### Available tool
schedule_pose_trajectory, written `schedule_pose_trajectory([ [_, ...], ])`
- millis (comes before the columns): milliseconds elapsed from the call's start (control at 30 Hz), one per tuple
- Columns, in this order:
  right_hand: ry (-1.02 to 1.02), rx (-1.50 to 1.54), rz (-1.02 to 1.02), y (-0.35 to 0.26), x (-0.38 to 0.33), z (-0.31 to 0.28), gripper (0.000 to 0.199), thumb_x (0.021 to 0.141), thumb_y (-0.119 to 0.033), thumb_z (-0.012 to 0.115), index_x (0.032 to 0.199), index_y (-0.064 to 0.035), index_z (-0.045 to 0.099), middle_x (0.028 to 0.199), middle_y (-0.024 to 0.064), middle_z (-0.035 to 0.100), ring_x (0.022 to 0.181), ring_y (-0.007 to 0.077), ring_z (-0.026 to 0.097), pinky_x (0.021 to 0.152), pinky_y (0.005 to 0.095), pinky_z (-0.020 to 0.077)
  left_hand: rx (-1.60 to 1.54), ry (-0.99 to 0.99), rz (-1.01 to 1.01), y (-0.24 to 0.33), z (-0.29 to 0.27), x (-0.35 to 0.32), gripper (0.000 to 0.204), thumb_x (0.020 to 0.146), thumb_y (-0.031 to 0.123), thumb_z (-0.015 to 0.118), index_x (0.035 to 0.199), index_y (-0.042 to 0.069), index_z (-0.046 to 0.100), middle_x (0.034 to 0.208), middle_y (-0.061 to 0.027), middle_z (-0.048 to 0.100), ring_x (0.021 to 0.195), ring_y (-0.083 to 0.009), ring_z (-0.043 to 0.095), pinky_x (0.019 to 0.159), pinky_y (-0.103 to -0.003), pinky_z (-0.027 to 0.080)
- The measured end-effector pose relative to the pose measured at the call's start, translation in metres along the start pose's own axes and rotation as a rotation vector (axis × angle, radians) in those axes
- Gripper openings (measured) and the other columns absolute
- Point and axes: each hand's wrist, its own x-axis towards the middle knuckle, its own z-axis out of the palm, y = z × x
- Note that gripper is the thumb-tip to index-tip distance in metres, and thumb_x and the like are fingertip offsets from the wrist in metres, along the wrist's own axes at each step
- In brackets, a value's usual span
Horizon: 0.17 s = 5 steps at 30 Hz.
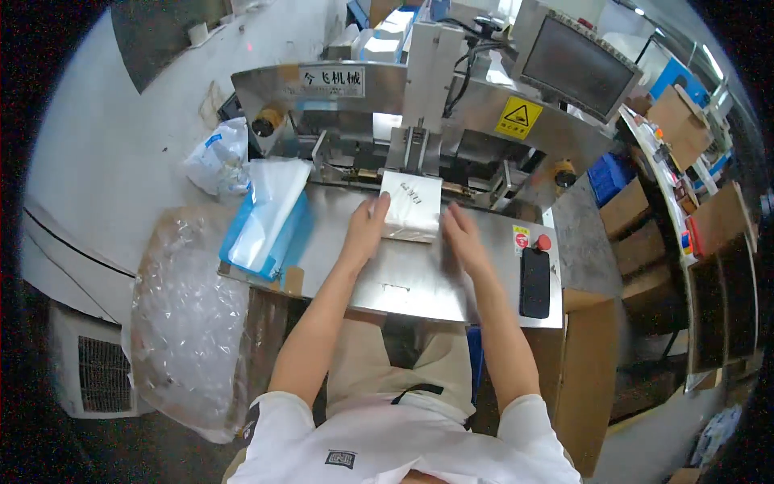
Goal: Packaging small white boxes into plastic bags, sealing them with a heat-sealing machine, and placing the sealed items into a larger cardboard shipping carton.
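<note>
A small white box (412,202) with dark marks on its top sits on the steel worktop (407,282), close against the machine's central fixture (415,149). My left hand (367,230) grips the box's left side, its thumb by the upper edge. To the right, my right hand (463,235) has its fingers stretched out beside the box, with a narrow gap between them; it looks slightly blurred. The undersides of both hands are hidden.
Left on the worktop, a blue tray (282,234) holds clear plastic sheets (270,210). A black phone (534,282) and a red button (543,242) are at the right. A large bag of clear plastic (189,323) stands beside the table; a monitor (576,64) hangs above.
</note>
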Motion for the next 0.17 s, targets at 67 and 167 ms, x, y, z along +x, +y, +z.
schedule_pose_trajectory([
  [67, -0.043, 0.199, 0.298, -0.02, 0.004, 0.011, 0.065, 0.098, -0.036, 0.058, 0.149, -0.0002, 0.037, 0.146, 0.018, 0.048, 0.134, 0.027, 0.045, 0.112, 0.0372, 0.0315, 0.003, -0.192, -0.257, 0.027, 0.006, 0.001, 0.081, 0.086, 0.056, 0.067, 0.13, -0.01, 0.051, 0.12, -0.0253, 0.062, 0.112, -0.0297, 0.06, 0.095, -0.035, 0.046],
  [167, -0.117, 0.222, 0.075, -0.04, -0.021, 0.032, 0.074, 0.096, -0.046, 0.059, 0.153, -0.0078, 0.032, 0.148, 0.0141, 0.046, 0.136, 0.0248, 0.04, 0.113, 0.0366, 0.0286, 0.042, -0.075, -0.071, -0.002, -0.002, 0.002, 0.08, 0.079, 0.051, 0.078, 0.129, -0.006, 0.053, 0.113, -0.0214, 0.065, 0.102, -0.0252, 0.063, 0.087, -0.032, 0.049],
])
